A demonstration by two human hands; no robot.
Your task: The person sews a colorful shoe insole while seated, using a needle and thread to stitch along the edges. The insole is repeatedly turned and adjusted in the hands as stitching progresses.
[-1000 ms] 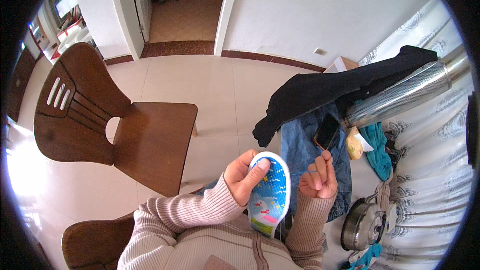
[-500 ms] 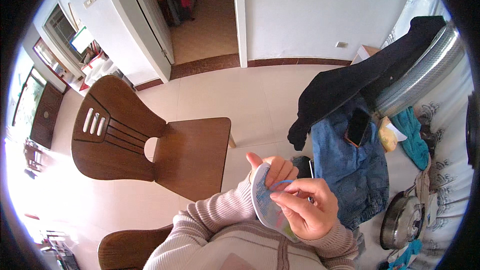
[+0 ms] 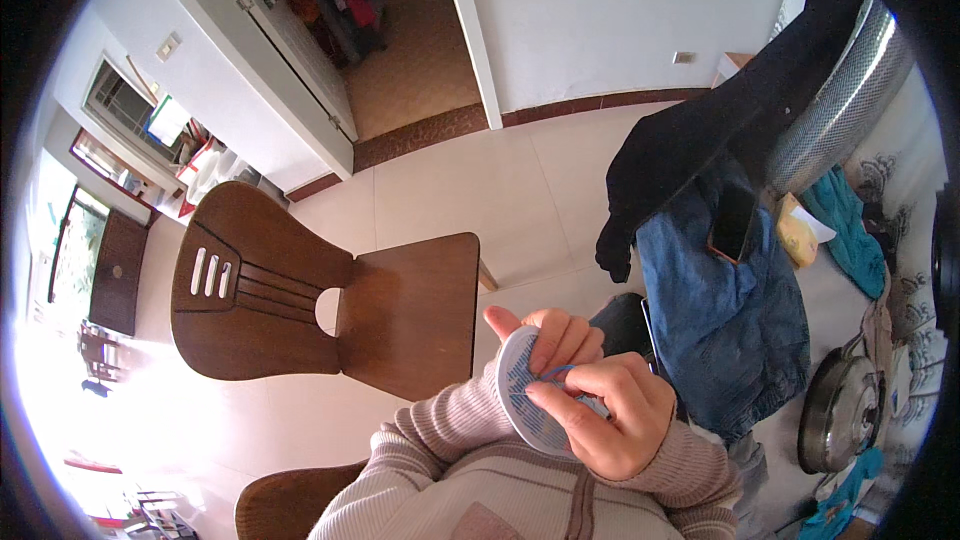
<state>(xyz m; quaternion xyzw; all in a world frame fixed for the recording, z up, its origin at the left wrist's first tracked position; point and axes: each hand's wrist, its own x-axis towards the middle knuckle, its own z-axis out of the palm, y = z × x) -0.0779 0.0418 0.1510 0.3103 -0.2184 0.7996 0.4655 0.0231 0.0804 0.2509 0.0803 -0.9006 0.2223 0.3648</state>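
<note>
Close in front of my chest, my left hand grips a flat, round-edged white card with blue print on it. Its thumb points up and its fingers curl over the card's top. A thin blue strand loops between the two hands. My right hand is closed over the card's right side, thumb and index finger pinched together at the strand. Those fingers hide much of the card, and the strand's ends cannot be made out.
A brown wooden chair stands ahead to the left, another at lower left. On the right are blue jeans, a phone, a black garment, a teal cloth and a lidded metal pan.
The view has shifted and tilted a little, moving the room in the picture. The card has turned slightly, and its coloured lower part is now covered. Both hands keep their hold.
</note>
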